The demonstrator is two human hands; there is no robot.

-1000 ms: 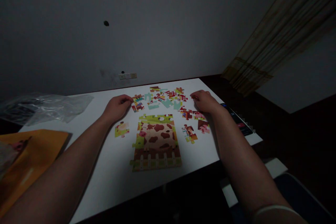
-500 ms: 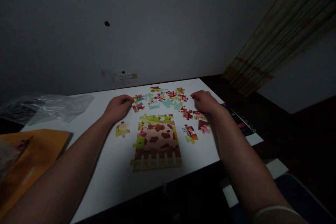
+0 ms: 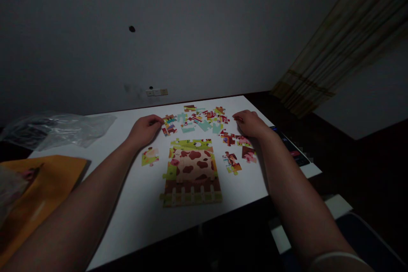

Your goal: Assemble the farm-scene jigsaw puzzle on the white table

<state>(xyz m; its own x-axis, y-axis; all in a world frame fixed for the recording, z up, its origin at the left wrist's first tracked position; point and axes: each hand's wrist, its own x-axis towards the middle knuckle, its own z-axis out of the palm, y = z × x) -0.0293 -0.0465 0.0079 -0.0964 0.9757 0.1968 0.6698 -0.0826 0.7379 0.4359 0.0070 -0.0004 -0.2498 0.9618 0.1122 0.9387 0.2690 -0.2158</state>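
Left hand (image 3: 146,131) and right hand (image 3: 250,123) rest at opposite ends of the loose jigsaw pieces (image 3: 204,125), fingers half curled; whether either pinches anything, I cannot tell. Nearest, at the left edge of the tabletop (image 3: 138,214), lies an orange envelope (image 3: 63,174). By the front edge, the joined cow section (image 3: 196,168) lies flat, presumably turned so its picture reads upright to the person. Beside it, a green-and-cream piece (image 3: 150,157) lies to its left and a pig piece (image 3: 248,154) to its right, perhaps set apart to be seen singly. Farther back, the loose pieces spread toward the back edge, likely to keep their prints readable. Clear plastic (image 3: 76,129) covers the left edge's far end, seemingly out of the way.
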